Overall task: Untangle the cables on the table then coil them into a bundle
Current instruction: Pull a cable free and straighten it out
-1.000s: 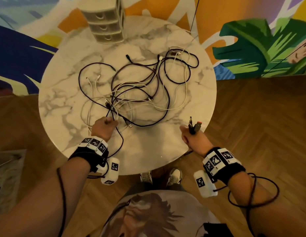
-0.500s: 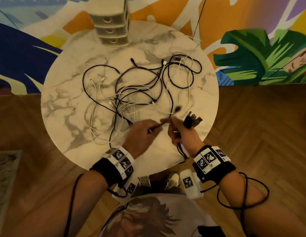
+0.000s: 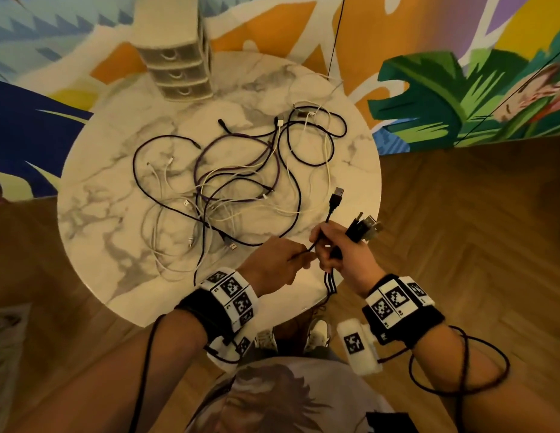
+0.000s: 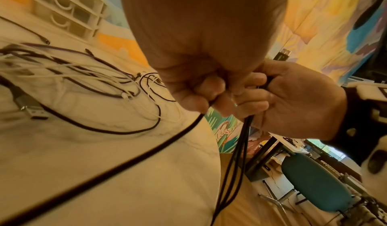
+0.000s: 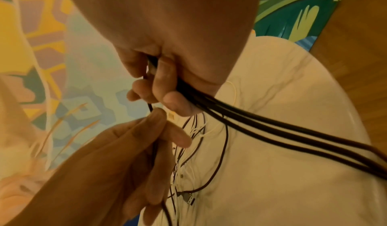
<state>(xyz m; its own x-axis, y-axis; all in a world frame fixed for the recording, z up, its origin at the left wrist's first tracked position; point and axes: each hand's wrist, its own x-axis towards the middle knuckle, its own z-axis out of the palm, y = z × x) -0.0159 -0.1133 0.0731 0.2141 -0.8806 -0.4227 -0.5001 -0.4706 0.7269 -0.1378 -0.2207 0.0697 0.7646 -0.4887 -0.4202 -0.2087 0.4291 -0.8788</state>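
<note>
Black cable (image 3: pixel 330 214) pinched by both hands at marble table (image 3: pixel 94 220) edge, right hand (image 3: pixel 344 257) gripping 3 more

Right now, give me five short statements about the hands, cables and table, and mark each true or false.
1. The right hand grips several black cables. True.
2. The left hand is flat on the table. False: it pinches a black cable.
3. A USB plug sticks up above the right hand. True.
4. Every cable has been gathered up. False: a tangle lies on the table.
5. The drawer box is at the table's near edge. False: far edge.
</note>
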